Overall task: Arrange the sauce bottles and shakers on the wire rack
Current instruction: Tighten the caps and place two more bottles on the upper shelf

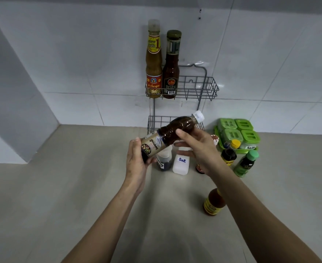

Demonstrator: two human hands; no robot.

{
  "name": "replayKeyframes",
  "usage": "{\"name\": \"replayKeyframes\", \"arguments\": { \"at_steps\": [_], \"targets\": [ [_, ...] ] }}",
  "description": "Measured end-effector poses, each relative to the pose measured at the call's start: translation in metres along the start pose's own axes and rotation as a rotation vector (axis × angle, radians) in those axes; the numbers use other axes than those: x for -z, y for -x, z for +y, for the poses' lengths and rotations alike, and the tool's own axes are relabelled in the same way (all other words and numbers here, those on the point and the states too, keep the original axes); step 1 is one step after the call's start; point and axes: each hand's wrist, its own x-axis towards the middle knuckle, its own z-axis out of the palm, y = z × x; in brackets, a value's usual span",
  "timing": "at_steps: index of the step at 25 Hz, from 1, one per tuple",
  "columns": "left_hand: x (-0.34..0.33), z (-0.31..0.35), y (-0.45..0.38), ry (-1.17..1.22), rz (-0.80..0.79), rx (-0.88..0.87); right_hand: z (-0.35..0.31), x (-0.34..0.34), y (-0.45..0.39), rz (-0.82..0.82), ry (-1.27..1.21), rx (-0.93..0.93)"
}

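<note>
A grey two-tier wire rack (211,88) hangs on the tiled wall. On the left of its top shelf stand a yellow-brown sauce bottle (153,61) and a dark brown sauce bottle (171,69). I hold a dark sauce bottle with a white cap (175,128) tilted, cap up to the right, in front of the lower shelf (152,122). My left hand (137,160) grips its base and my right hand (198,147) wraps its neck. Below stand a white salt shaker (181,164) and a dark shaker (164,162).
On the grey counter at the right stand a green-lidded seasoning box set (239,131), a yellow-capped bottle (234,144), a black-capped bottle (229,156), a green bottle (245,164) and an orange sauce bottle (213,204). A wall corner juts out at the left.
</note>
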Motion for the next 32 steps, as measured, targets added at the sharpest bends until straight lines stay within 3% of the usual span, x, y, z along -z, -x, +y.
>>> {"name": "replayKeyframes", "arguments": {
  "at_steps": [3,7,10,13,19,32],
  "targets": [
    [-0.012,0.009,-0.015,-0.154,-0.131,-0.067,-0.016,-0.006,-0.016,0.103,-0.08,0.1],
    [-0.018,0.031,-0.051,-0.692,-0.34,-0.194,-0.059,0.009,-0.047,0.136,-0.02,0.332],
    [-0.011,0.042,-0.103,-1.219,-0.239,-0.447,-0.092,0.024,-0.078,0.235,0.167,0.497],
    [-0.009,0.052,-0.143,-1.52,-0.201,-0.574,-0.108,0.036,-0.108,0.315,0.353,0.611],
    [-0.022,0.048,-0.163,-1.726,-0.261,-0.584,-0.109,0.04,-0.146,0.271,0.477,0.63],
    [-0.024,0.044,-0.166,-1.766,-0.249,-0.53,-0.097,0.037,-0.195,0.247,0.558,0.487]
  ]
}}
